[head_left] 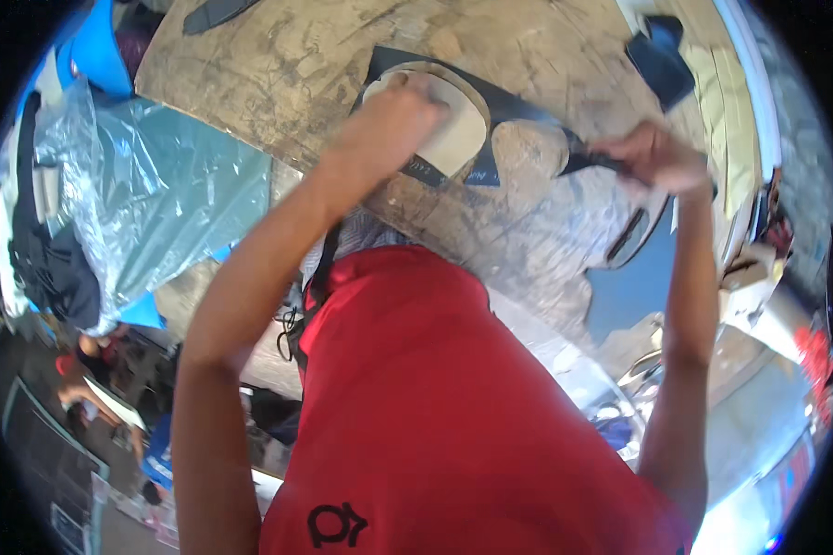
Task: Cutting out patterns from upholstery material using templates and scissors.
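Note:
My left hand (393, 125) is closed, its curled fingers resting on a cream, rounded flat piece (458, 125) that lies over a black sheet (486, 166) on the scuffed worktable (296, 65). A rounded opening in the sheet shows bare wood. My right hand (657, 157), blurred, is closed on a narrow dark part (592, 157) at the sheet's right end; whether it also holds a tool is unclear. Below that hand lie a dark piece with an elongated opening (627, 236) and an irregular blue-grey piece (634, 287).
Black scraps (662, 69) lie toward the upper right, beside yellowish stacked material (727, 120). Clear plastic sheeting (176, 203) and dark cloth (51, 259) lie at the left. Other people (102, 398) are at the lower left, away from my hands.

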`<state>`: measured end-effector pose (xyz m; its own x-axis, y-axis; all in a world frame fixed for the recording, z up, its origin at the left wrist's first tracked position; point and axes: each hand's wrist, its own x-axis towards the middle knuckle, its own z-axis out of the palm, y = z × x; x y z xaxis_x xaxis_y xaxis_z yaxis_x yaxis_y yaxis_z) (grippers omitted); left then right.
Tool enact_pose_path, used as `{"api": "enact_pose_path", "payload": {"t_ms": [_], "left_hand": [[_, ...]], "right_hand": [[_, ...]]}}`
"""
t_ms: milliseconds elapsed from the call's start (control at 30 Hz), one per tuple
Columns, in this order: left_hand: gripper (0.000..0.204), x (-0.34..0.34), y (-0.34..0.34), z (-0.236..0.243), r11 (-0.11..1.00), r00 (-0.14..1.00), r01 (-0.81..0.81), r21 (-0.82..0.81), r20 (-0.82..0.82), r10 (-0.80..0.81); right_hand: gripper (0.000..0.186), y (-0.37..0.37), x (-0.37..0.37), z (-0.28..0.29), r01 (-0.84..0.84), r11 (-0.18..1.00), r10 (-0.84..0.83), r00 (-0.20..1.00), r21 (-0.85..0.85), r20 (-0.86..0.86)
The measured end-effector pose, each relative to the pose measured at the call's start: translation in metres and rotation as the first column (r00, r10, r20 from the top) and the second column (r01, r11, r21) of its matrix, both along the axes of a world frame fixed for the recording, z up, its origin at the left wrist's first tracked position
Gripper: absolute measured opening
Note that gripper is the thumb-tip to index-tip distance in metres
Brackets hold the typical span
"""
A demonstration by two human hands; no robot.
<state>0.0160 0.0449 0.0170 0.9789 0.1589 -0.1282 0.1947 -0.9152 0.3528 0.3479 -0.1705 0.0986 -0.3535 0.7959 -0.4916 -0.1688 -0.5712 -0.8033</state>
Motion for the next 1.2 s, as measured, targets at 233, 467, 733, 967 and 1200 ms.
{"api": "enact_pose_path", "payload": {"t_ms": [233,467,733,967,1200], "left_hand": [[0.057,0.036,0.051,0.009,0.917,0.910,0.388,-0.094,-0.120,-0.397],[0.051,0.058,0.060,0.010,0.825,0.806,0.547,-0.140,-0.176,-0.565],[0.045,0.074,0.070,-0.004,0.707,0.723,0.658,-0.260,-0.044,-0.689],[0.047,0.076,0.068,0.007,0.712,0.704,0.657,-0.249,-0.135,-0.697],[0.048,0.080,0.071,0.004,0.693,0.690,0.668,-0.270,-0.125,-0.713]], "right_hand": [[0.071,-0.158,-0.268,-0.062,0.526,0.783,-0.621,0.694,-0.332,-0.365],[0.064,-0.084,-0.389,-0.099,0.810,0.490,-0.848,0.358,-0.323,-0.390],[0.068,-0.038,-0.400,-0.104,0.864,0.404,-0.890,0.296,-0.299,-0.347],[0.063,-0.045,-0.421,-0.109,0.908,0.330,-0.924,0.254,-0.260,-0.286],[0.064,-0.024,-0.411,-0.109,0.900,0.343,-0.899,0.232,-0.268,-0.371]]}}
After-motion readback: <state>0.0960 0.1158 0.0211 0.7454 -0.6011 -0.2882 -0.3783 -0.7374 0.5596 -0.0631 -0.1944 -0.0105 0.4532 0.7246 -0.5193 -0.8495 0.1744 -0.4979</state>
